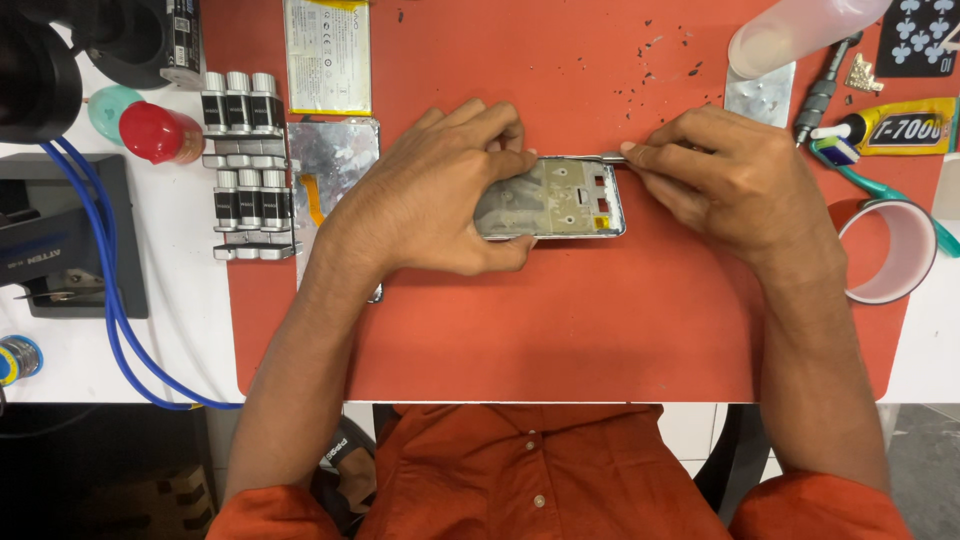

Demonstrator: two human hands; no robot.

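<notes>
Stripped phone frame point(560, 200) lies flat at the centre of the red work mat point(560, 320) on the desk point(180, 330). Left hand point(440, 195) covers its left half, fingers point(505, 140) curled over the top edge, thumb under the lower edge, pinning it down. Right hand point(725, 175) has fingers pinched together on a thin metal pry tool point(612, 156), tip at the frame's upper right corner. Judgement: keep the blade shallow and nearly flat to the rim, press lightly, keep the left hand's hold firm. Battery point(328, 55) and glue tube point(895, 128) lie well apart.

phone frame's point(565, 200) left end under left hand point(440, 190)
</notes>
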